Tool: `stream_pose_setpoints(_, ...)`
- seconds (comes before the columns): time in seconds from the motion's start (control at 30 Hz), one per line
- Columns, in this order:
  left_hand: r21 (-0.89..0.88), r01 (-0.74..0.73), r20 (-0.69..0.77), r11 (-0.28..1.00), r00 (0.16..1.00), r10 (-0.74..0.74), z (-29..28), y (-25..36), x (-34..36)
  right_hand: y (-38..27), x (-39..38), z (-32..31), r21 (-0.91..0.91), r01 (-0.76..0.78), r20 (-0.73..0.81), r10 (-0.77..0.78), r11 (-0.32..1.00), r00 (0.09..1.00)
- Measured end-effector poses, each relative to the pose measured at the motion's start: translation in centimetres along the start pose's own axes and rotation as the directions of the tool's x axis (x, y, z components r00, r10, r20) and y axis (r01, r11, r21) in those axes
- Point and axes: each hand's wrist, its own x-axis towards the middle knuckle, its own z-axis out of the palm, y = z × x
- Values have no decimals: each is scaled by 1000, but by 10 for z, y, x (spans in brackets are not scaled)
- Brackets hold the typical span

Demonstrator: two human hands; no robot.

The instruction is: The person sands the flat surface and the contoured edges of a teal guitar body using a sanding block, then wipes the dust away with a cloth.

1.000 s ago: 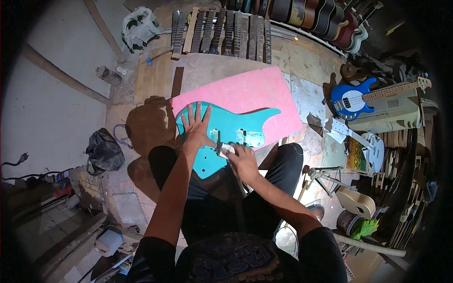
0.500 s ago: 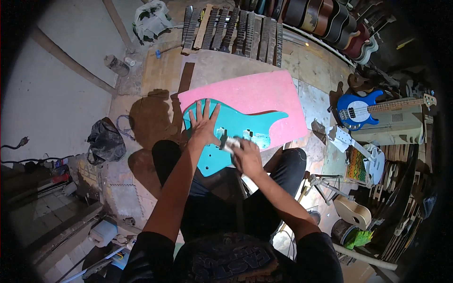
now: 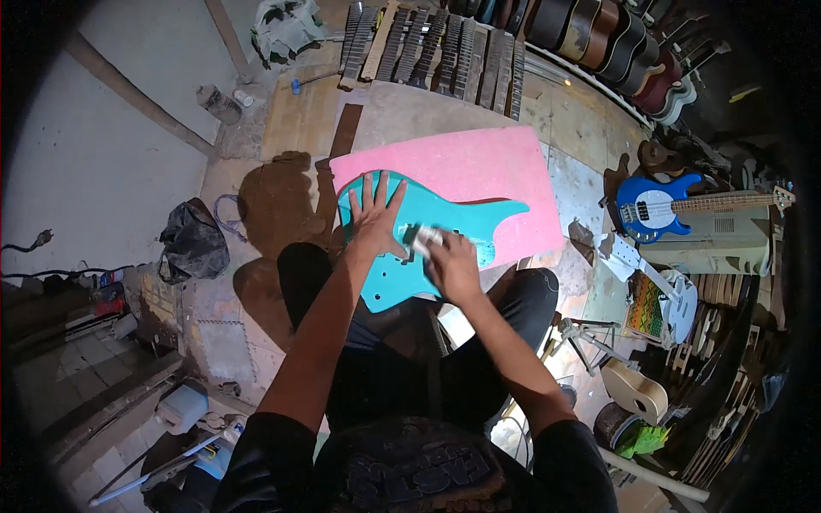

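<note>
A turquoise electric guitar body [image 3: 449,216] lies flat before me on a pink foam sheet [image 3: 505,158], its lower part reaching over my lap. My left hand [image 3: 374,224] presses on its left side, fingers spread and flat. My right hand [image 3: 455,269] grips a small whitish pad [image 3: 424,242] against the middle of the body, near the dark cutouts. Motion blurs the pad, so its exact kind does not show. Pale, worn-looking patches mark the turquoise surface just right of my right fingers.
Several guitar necks [image 3: 428,51] lie in a row beyond the foam. A blue bass guitar [image 3: 654,208] rests at the right. Acoustic guitar bodies [image 3: 611,38] stand at the far right. A black plastic bag [image 3: 195,241] sits on the floor at left.
My right hand has shifted slightly up and to the right with the whitish pad over the guitar body. My left hand keeps its place on the body. The whole view has shifted a little.
</note>
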Motion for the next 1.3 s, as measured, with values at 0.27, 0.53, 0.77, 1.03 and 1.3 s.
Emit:
stream_pose_setpoints(0.27,13,14,12,1000,1000,-14,-1,4,3,-19,-26,3,-40,28,24,-27,999,999)
stream_pose_setpoints(0.53,-35,-13,-17,999,1000,13,-1,7,3,13,37,-8,21,-129,-49,130,991,990)
stream_pose_setpoints(0.77,20,2,-29,1000,1000,-2,4,-2,1,-24,-38,1,-20,-10,41,11,1000,999)
stream_pose_setpoints(1.03,-26,-17,-41,999,999,16,0,6,2,7,46,-17,58,-114,-107,119,992,987)
stream_pose_setpoints(1.3,22,15,-33,1000,999,-14,-1,4,0,-25,-43,-3,11,2,44,-2,1000,999)
